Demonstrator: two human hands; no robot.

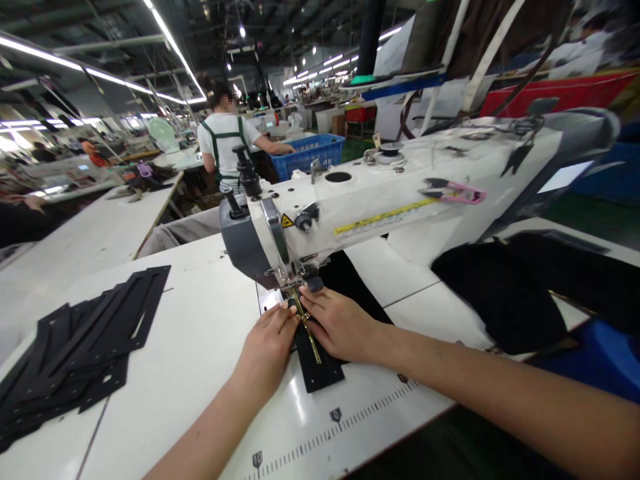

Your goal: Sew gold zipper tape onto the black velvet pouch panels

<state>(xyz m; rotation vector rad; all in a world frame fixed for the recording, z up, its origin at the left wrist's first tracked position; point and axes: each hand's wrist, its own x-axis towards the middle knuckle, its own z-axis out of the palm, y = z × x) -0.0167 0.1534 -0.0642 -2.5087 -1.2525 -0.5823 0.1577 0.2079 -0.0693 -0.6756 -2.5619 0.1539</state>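
A black panel (321, 378) with a gold-toothed zipper (315, 343) lies under the head of a white sewing machine (345, 193). My left hand (267, 343) is closed at the panel's left edge, its fingertips bunched beside the zipper just in front of the presser foot. From the other side, my right hand (343, 323) presses on the panel, its fingers close together along the zipper and the forefinger near the foot. The fingers hide part of the zipper. Behind my right hand, a larger black piece (355, 287) extends past the needle area.
Slotted black panels (100, 340) are piled at the left of the white table (190, 400). Pink-handled thread snips (455, 191) rest on the machine arm. Black fabric (505, 293) lies at the right. Beyond, a person (225, 137) reaches to a blue basket (310, 157).
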